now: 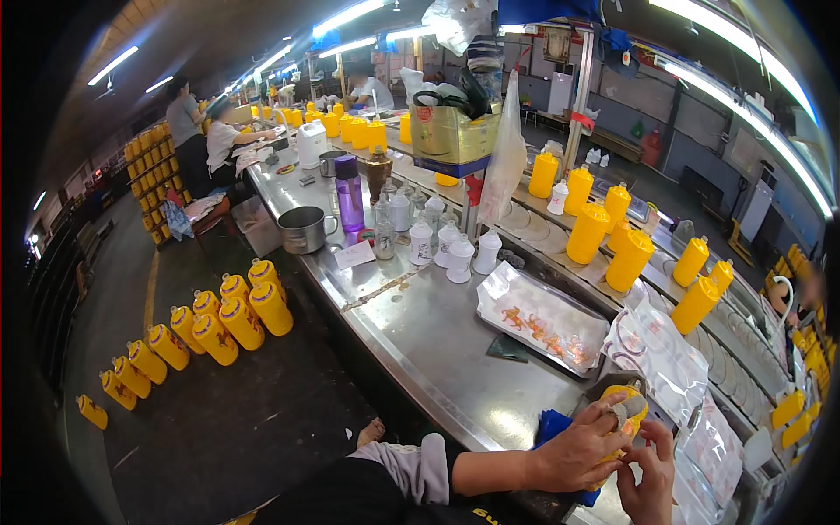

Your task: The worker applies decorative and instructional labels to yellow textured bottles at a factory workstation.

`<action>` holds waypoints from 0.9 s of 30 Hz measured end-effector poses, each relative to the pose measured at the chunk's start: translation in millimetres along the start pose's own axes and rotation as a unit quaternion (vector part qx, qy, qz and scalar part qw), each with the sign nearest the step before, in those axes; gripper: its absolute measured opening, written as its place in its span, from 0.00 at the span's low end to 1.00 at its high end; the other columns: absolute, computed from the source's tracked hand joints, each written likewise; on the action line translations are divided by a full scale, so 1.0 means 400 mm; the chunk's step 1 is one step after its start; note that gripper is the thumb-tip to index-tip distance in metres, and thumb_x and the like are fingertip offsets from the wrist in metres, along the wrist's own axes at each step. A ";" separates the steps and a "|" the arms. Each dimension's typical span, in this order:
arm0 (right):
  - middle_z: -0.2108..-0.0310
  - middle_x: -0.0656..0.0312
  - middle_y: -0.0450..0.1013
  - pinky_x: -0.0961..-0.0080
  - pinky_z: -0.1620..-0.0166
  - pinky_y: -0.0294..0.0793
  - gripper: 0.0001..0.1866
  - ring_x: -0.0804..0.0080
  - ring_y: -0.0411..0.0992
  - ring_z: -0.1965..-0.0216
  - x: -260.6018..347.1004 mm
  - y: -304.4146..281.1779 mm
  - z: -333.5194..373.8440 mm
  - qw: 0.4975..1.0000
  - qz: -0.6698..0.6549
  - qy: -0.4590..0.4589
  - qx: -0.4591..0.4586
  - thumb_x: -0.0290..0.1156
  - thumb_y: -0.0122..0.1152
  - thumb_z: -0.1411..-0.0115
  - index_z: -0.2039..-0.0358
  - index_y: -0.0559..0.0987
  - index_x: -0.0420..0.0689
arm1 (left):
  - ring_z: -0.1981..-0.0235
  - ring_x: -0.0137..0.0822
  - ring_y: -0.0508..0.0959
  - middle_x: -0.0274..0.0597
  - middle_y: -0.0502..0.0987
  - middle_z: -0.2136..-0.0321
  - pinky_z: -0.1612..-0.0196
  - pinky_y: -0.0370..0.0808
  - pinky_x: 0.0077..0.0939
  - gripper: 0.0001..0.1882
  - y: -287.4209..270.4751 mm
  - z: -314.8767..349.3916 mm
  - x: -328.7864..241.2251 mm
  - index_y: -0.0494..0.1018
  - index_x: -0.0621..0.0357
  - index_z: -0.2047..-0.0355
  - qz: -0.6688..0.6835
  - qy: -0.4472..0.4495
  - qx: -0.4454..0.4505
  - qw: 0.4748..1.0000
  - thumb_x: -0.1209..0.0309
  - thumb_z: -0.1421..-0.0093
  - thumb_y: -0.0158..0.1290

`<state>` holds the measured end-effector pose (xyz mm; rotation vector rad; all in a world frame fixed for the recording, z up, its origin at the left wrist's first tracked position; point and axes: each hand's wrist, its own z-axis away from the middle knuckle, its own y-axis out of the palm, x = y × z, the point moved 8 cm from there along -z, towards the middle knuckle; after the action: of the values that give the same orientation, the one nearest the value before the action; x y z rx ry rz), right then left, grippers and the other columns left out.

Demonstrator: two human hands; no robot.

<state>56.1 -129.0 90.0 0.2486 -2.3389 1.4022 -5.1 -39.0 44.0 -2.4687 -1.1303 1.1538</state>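
Observation:
At the lower right, my left hand (576, 451) is wrapped around a yellow bottle (632, 416) that leans on the bench edge. Something grey shows by its fingertips, too small to make out. My right hand (649, 477) has its fingers curled against the bottle's lower right side; whether they pinch anything small is hidden. A blue cloth (555, 426) lies beneath the left wrist. Just beyond the bottle, a metal tray (560, 306) holds a sheet with several orange-gold animal-shaped decals. Clear plastic sheets with printed decals (656, 354) lie right of the tray.
White jars (459, 258), a purple bottle (349, 197) and a metal pot (303, 231) stand farther along the steel bench (394, 319). Yellow bottles line the conveyor (630, 262) and stand on the floor at left (214, 339). Other people (229, 140) work at the far end.

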 end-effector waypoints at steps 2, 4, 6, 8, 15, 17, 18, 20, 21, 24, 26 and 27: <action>0.46 0.44 0.65 0.60 0.46 0.66 0.10 0.46 0.66 0.47 0.005 0.007 0.004 1.000 0.003 -0.008 -0.004 0.15 0.58 0.49 0.65 0.75 0.38 | 0.34 0.61 0.50 0.65 0.65 0.51 0.33 0.46 0.53 0.17 -0.011 0.003 -0.006 0.71 0.60 0.51 -0.004 -0.001 -0.010 1.000 0.67 0.39 0.52; 0.45 0.44 0.65 0.60 0.46 0.66 0.09 0.46 0.66 0.46 0.004 0.008 0.007 1.000 0.004 -0.009 -0.008 0.15 0.59 0.49 0.65 0.75 0.38 | 0.34 0.60 0.51 0.64 0.67 0.52 0.34 0.48 0.53 0.15 -0.022 0.001 -0.012 0.73 0.62 0.54 -0.030 0.008 -0.010 0.999 0.68 0.39 0.52; 0.45 0.43 0.65 0.61 0.46 0.66 0.09 0.46 0.65 0.46 0.005 0.010 0.007 1.000 0.003 -0.011 -0.012 0.16 0.59 0.48 0.65 0.75 0.38 | 0.35 0.60 0.52 0.63 0.67 0.53 0.34 0.49 0.53 0.14 -0.024 0.001 -0.014 0.74 0.62 0.55 -0.038 0.012 -0.016 0.999 0.69 0.39 0.52; 0.45 0.43 0.65 0.61 0.45 0.66 0.07 0.46 0.65 0.46 0.005 0.013 0.002 1.000 0.009 -0.010 -0.013 0.17 0.59 0.48 0.66 0.75 0.38 | 0.35 0.60 0.53 0.62 0.68 0.54 0.34 0.50 0.53 0.13 -0.026 0.001 -0.012 0.74 0.63 0.56 -0.046 0.016 -0.022 0.999 0.69 0.39 0.52; 0.49 0.47 0.66 0.63 0.46 0.66 0.06 0.54 0.67 0.50 -0.062 0.022 0.030 0.993 -0.075 0.026 -0.083 0.18 0.59 0.52 0.71 0.73 0.40 | 0.36 0.60 0.54 0.63 0.69 0.55 0.35 0.50 0.51 0.10 -0.029 0.004 -0.005 0.75 0.62 0.60 0.002 -0.014 -0.032 0.999 0.70 0.39 0.51; 0.50 0.42 0.69 0.59 0.47 0.68 0.05 0.45 0.67 0.48 -0.040 0.004 0.024 0.990 -0.095 0.020 -0.097 0.20 0.60 0.47 0.68 0.76 0.38 | 0.36 0.60 0.55 0.63 0.69 0.55 0.35 0.50 0.51 0.10 -0.024 0.009 -0.001 0.75 0.61 0.61 0.019 -0.024 -0.040 0.999 0.70 0.39 0.50; 0.50 0.42 0.69 0.59 0.47 0.68 0.05 0.45 0.67 0.48 -0.048 0.009 0.034 0.990 -0.096 0.020 -0.098 0.20 0.60 0.47 0.68 0.76 0.38 | 0.37 0.60 0.55 0.63 0.68 0.53 0.35 0.51 0.50 0.10 -0.025 0.011 0.003 0.74 0.61 0.61 0.031 -0.031 -0.059 0.997 0.69 0.39 0.50; 0.47 0.48 0.65 0.64 0.43 0.63 0.05 0.58 0.65 0.47 -0.097 0.015 0.072 0.979 -0.123 0.073 -0.143 0.22 0.58 0.47 0.69 0.72 0.40 | 0.37 0.61 0.56 0.63 0.68 0.52 0.35 0.51 0.49 0.10 -0.023 0.017 0.005 0.73 0.61 0.61 0.044 -0.039 -0.076 0.995 0.69 0.39 0.50; 0.47 0.48 0.65 0.64 0.43 0.63 0.05 0.58 0.65 0.47 -0.105 0.019 0.076 0.979 -0.124 0.075 -0.143 0.22 0.58 0.47 0.69 0.72 0.40 | 0.38 0.60 0.57 0.62 0.67 0.51 0.35 0.51 0.48 0.10 -0.020 0.019 0.018 0.72 0.60 0.60 0.066 -0.061 -0.082 0.993 0.69 0.38 0.50; 0.45 0.49 0.64 0.66 0.41 0.60 0.06 0.58 0.63 0.44 -0.144 0.033 0.094 0.963 -0.172 0.126 -0.166 0.24 0.54 0.43 0.64 0.73 0.38 | 0.40 0.58 0.59 0.60 0.66 0.48 0.36 0.52 0.44 0.09 -0.016 0.021 0.041 0.71 0.58 0.60 0.098 -0.088 -0.096 0.987 0.68 0.38 0.51; 0.47 0.50 0.65 0.74 0.54 0.68 0.11 0.62 0.68 0.53 -0.127 0.010 0.099 0.961 -0.134 0.083 -0.228 0.19 0.55 0.45 0.60 0.76 0.37 | 0.42 0.54 0.62 0.56 0.65 0.48 0.37 0.55 0.41 0.07 0.005 0.020 0.068 0.71 0.54 0.60 0.113 -0.112 -0.092 0.983 0.68 0.37 0.52; 0.45 0.53 0.65 0.84 0.64 0.66 0.16 0.75 0.67 0.60 -0.128 0.015 0.093 0.967 -0.124 0.120 -0.189 0.21 0.53 0.43 0.53 0.74 0.38 | 0.47 0.51 0.65 0.53 0.67 0.50 0.40 0.58 0.40 0.07 -0.003 0.022 0.072 0.71 0.55 0.60 0.133 -0.117 -0.116 0.977 0.68 0.37 0.52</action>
<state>91.2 -161.5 47.8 0.2339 -2.2249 0.8018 -0.3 -18.8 21.8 -2.7879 -1.0682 1.4998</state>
